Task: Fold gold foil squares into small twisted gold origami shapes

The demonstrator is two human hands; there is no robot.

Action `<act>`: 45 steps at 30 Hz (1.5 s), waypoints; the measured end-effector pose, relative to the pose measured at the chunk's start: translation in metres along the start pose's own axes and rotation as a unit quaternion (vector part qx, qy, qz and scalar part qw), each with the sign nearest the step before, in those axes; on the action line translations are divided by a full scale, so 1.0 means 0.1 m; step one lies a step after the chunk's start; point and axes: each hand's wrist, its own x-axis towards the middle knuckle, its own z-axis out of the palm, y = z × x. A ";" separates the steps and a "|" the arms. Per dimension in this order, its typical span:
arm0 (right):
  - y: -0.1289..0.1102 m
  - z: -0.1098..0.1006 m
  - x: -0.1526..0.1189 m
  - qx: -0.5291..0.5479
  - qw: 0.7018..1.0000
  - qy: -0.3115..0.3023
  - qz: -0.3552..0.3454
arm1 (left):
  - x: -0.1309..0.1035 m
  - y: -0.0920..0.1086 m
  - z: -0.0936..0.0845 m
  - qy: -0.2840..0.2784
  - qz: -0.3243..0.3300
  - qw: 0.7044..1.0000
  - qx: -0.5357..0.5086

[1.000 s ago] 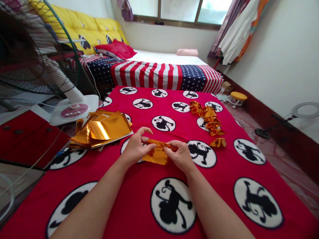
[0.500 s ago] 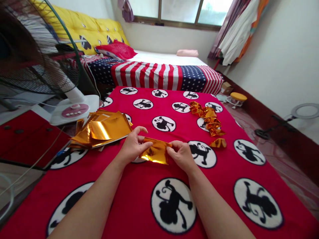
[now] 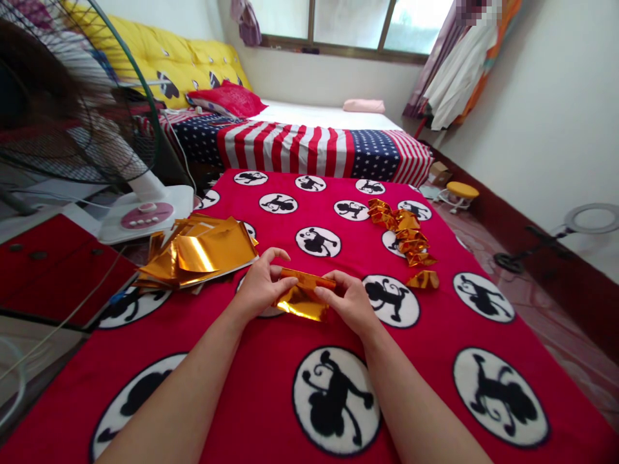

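Observation:
A sheet of shiny gold foil paper (image 3: 304, 307) is held between my two hands, its far edge folded over in a narrow band. My left hand (image 3: 264, 283) pinches its left end, thumb on top and index finger arched above. At the right end my right hand (image 3: 349, 299) grips it, with the thumb pressing on the fold. To the left lies a loose stack of flat gold foil sheets (image 3: 207, 248). Several folded gold foil pieces (image 3: 411, 240) sit in a row on the right, and a single folded piece (image 3: 423, 279) lies nearest my right hand.
A red cloth with monkey prints (image 3: 251, 399) covers the surface under my hands. A fan (image 3: 145, 206) stands at the left beside a red cabinet (image 3: 58, 264). Beyond is a bed with a striped cover (image 3: 290, 147). A yellow stool (image 3: 463, 189) stands on the floor at right.
My right thumb has moved left and inward along the foil paper. The paper's far edge now shows a folded-over band, and its near part tilts more.

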 end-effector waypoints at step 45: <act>0.00 0.10 -0.02 0.027 0.999 0.008 0.032 | -0.02 -0.01 0.09 -0.042 0.018 0.999 0.001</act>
